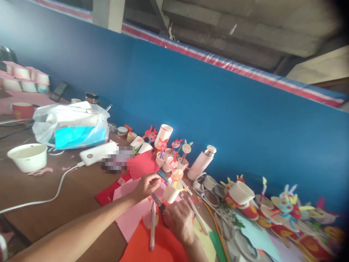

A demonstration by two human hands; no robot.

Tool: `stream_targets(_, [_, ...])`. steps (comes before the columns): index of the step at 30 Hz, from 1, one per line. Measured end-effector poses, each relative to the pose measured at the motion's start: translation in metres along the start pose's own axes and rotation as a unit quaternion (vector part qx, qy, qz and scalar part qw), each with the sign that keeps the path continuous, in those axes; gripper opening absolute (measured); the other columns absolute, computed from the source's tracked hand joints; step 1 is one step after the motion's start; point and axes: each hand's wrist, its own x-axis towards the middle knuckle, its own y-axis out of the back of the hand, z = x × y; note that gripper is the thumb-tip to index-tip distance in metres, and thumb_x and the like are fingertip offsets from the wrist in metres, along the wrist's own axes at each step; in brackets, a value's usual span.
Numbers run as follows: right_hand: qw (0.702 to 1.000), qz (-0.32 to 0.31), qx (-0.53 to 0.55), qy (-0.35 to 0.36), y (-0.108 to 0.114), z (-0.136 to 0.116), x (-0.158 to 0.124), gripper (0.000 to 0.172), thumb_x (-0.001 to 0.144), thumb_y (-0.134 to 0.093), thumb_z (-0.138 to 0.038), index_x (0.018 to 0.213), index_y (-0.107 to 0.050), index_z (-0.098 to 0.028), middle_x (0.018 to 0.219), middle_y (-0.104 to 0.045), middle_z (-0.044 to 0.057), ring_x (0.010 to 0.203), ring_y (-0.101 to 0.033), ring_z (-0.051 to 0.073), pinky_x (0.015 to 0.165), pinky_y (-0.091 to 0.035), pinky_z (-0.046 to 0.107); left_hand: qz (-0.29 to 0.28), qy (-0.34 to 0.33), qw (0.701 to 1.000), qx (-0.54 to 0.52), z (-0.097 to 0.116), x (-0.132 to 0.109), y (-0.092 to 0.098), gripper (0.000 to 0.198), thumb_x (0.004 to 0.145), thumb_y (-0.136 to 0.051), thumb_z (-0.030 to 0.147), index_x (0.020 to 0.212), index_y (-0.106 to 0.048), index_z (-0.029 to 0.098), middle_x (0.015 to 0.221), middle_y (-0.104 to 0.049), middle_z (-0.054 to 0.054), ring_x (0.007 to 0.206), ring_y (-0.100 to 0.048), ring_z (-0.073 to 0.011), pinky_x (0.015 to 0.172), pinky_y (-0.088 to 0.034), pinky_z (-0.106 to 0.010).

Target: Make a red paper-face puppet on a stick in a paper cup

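Observation:
My left hand (pixel 147 186) hovers over pink paper (pixel 127 214), its fingers curled in; whatever lies between them is too small to make out. Blurred by motion, my right hand (pixel 180 220) is low beside dark-handled scissors, and its fingers are hard to read. Between and just beyond the hands stands a white paper cup (pixel 172 190) with an orange paper face (pixel 177 175) on a stick. A white marker (pixel 152 227) lies on the red-orange paper (pixel 144 243). Another white marker (pixel 197 215) rests right of my right hand.
Cups with paper animals (pixel 176 144) and a pink flask (pixel 201 163) stand along the blue partition (pixel 218 109). At left are a plastic bag (pixel 73 123), a white bowl (pixel 28 158) and a power bank (pixel 98 153) with its cable. More decorated cups (pixel 289 214) crowd the right.

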Motion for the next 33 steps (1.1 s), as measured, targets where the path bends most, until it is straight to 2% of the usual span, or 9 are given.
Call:
stream_targets(2, [0.998, -0.014, 0.003, 0.06, -0.013, -0.016, 0.003, 0.028, 0.086, -0.044, -0.024, 0.059, -0.054, -0.022, 0.051, -0.055, -0.002, 0.047, -0.047, 0.012, 0.052, -0.03, 0.028, -0.004, -0.001, 1.0, 0.001, 0.002, 0.0, 0.0, 0.02, 0.077, -0.046, 0.027, 0.068, -0.059, 0.014, 0.061, -0.054, 0.001, 0.054, -0.046, -0.0101, 0.053, -0.038, -0.02])
stream_targets(5, [0.993, -0.014, 0.017, 0.115, -0.026, -0.025, 0.002, 0.028, 0.085, -0.04, -0.032, 0.064, -0.056, -0.022, 0.049, -0.054, -0.002, 0.041, -0.044, 0.012, 0.048, -0.027, 0.029, -0.007, 0.001, 1.0, 0.003, 0.005, 0.0, 0.001, 0.017, 0.077, -0.046, 0.026, 0.068, -0.057, 0.015, 0.062, -0.054, 0.001, 0.056, -0.047, -0.0105, 0.055, -0.039, -0.02])
stream_targets(11, [0.999, 0.03, 0.035, -0.002, -0.029, -0.014, -0.002, 0.03, 0.088, -0.039, -0.025, 0.064, -0.056, -0.021, 0.05, -0.056, 0.001, 0.043, -0.051, 0.014, 0.045, -0.033, 0.026, -0.02, 0.007, 1.0, 0.009, 0.005, 0.0, -0.004, 0.018, 0.078, -0.046, 0.026, 0.065, -0.054, 0.016, 0.059, -0.049, 0.002, 0.053, -0.042, -0.01, 0.051, -0.036, -0.019])
stream_targets(14, [0.998, 0.029, 0.033, -0.037, -0.031, -0.016, 0.005, 0.021, 0.088, -0.041, -0.024, 0.084, -0.062, -0.021, 0.058, -0.063, 0.002, 0.049, -0.057, 0.017, 0.047, -0.038, 0.027, -0.04, 0.004, 0.999, 0.017, 0.001, -0.002, -0.007, 0.019, 0.08, -0.045, 0.027, 0.067, -0.055, 0.016, 0.058, -0.047, 0.003, 0.054, -0.042, -0.0103, 0.052, -0.036, -0.019])
stream_targets(17, [0.994, 0.005, 0.041, -0.097, -0.03, -0.02, 0.017, 0.029, 0.089, -0.037, -0.019, 0.104, -0.061, -0.02, 0.063, -0.066, 0.002, 0.051, -0.06, 0.017, 0.048, -0.041, 0.026, -0.031, 0.022, 0.999, 0.014, 0.001, -0.002, -0.008, 0.018, 0.079, -0.045, 0.026, 0.068, -0.055, 0.017, 0.06, -0.049, 0.003, 0.055, -0.044, -0.0106, 0.053, -0.036, -0.02])
stream_targets(19, [0.987, -0.013, 0.051, -0.149, -0.026, -0.02, 0.025, 0.033, 0.09, -0.034, -0.02, 0.106, -0.062, -0.02, 0.061, -0.067, 0.002, 0.051, -0.062, 0.017, 0.049, -0.043, 0.025, -0.013, 0.042, 0.999, 0.015, 0.003, -0.002, -0.008, 0.018, 0.078, -0.045, 0.025, 0.065, -0.054, 0.017, 0.058, -0.048, 0.004, 0.055, -0.043, -0.0105, 0.052, -0.036, -0.019])
stream_targets(23, [0.969, 0.006, 0.052, -0.241, -0.019, -0.015, 0.04, 0.036, 0.092, -0.03, -0.024, 0.107, -0.063, -0.016, 0.075, -0.071, 0.008, 0.063, -0.066, 0.018, 0.056, -0.047, 0.025, 0.002, 0.051, 0.999, 0.017, 0.009, -0.001, -0.007, 0.017, 0.077, -0.045, 0.023, 0.064, -0.055, 0.017, 0.058, -0.051, 0.004, 0.055, -0.045, -0.0107, 0.052, -0.036, -0.019])
stream_targets(27, [0.938, -0.011, 0.071, -0.34, -0.022, -0.009, 0.042, 0.04, 0.093, -0.031, -0.033, 0.113, -0.061, -0.015, 0.068, -0.071, 0.007, 0.057, -0.065, 0.017, 0.057, -0.048, 0.025, 0.017, 0.038, 0.999, 0.02, 0.007, -0.003, -0.009, 0.018, 0.077, -0.044, 0.024, 0.064, -0.055, 0.017, 0.059, -0.052, 0.003, 0.055, -0.046, -0.0109, 0.052, -0.037, -0.02])
stream_targets(33, [0.92, -0.023, 0.123, -0.372, -0.022, -0.009, 0.039, 0.046, 0.092, -0.032, -0.04, 0.119, -0.057, -0.013, 0.061, -0.068, 0.005, 0.052, -0.062, 0.018, 0.053, -0.044, 0.027, 0.011, 0.005, 0.999, 0.03, 0.001, -0.007, -0.013, 0.014, 0.076, -0.046, 0.02, 0.068, -0.057, 0.016, 0.064, -0.055, 0.001, 0.061, -0.05, -0.012, 0.058, -0.04, -0.021])
